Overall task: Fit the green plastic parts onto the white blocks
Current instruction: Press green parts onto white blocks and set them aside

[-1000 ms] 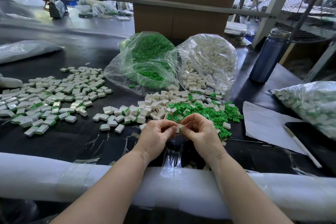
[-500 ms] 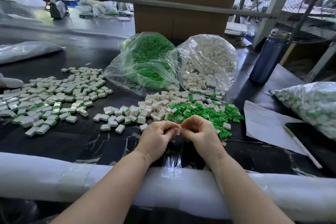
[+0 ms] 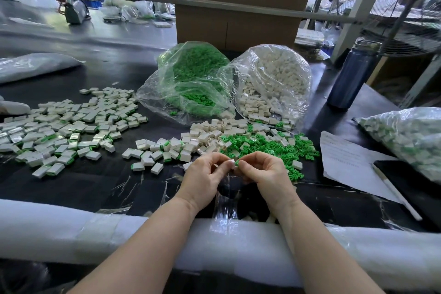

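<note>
Green parts (image 3: 269,147), white blocks (image 3: 69,126), black table (image 3: 71,181), dark blue bottle (image 3: 350,76), white paper (image 3: 346,162)

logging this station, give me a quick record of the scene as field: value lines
left hand: pinches a white block
right hand: pinches a green part against that block
loose green parts: heap on the table behind the right hand
finished blocks: spread at left
green bag: open, beside the white bag
bottle: upright, far right
paper: right, a pen on it
</note>
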`<state>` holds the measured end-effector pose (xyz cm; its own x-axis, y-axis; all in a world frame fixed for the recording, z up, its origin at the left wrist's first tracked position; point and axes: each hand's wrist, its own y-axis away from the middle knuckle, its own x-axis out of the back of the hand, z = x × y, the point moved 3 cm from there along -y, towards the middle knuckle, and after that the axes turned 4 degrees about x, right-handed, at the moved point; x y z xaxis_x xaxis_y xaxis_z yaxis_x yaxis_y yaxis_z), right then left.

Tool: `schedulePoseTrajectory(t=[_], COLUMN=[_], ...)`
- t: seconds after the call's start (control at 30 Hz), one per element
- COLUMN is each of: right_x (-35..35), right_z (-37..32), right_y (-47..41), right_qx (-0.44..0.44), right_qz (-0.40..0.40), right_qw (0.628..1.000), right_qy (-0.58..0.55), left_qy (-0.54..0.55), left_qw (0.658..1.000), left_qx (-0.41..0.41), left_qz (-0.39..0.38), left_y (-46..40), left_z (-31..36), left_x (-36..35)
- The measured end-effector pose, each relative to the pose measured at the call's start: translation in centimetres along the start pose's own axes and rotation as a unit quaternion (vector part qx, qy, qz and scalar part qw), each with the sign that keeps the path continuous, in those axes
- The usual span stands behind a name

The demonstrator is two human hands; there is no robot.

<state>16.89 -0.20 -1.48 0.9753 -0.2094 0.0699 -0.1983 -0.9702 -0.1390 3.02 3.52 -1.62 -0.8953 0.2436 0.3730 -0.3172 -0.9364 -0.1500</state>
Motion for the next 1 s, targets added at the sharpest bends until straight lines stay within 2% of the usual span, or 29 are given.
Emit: schedulePoseTrajectory(t=[0.17, 0.77, 1.0], right_x=[-0.28, -0.49, -0.52], right_z=[0.04, -0.45, -0.41], right_y=[0.01, 0.22, 0.23], right_qx=[0.006, 0.016, 0.009], right_qz=[0.002, -0.044, -0.044], right_qw=[0.999, 0.992, 0.995], right_qy=[0.044, 0.115, 0.094], left_qy=[0.056, -0.04, -0.046], left_qw=[0.998, 0.997, 0.997], left_qx=[0.026, 0.041, 0.033], left_qz=[-0.021, -0.052, -0.059], left_y=[0.0, 0.03, 0.16], left_z=[-0.05, -0.53, -0.5], left_x=[-0.04, -0.15, -0.17])
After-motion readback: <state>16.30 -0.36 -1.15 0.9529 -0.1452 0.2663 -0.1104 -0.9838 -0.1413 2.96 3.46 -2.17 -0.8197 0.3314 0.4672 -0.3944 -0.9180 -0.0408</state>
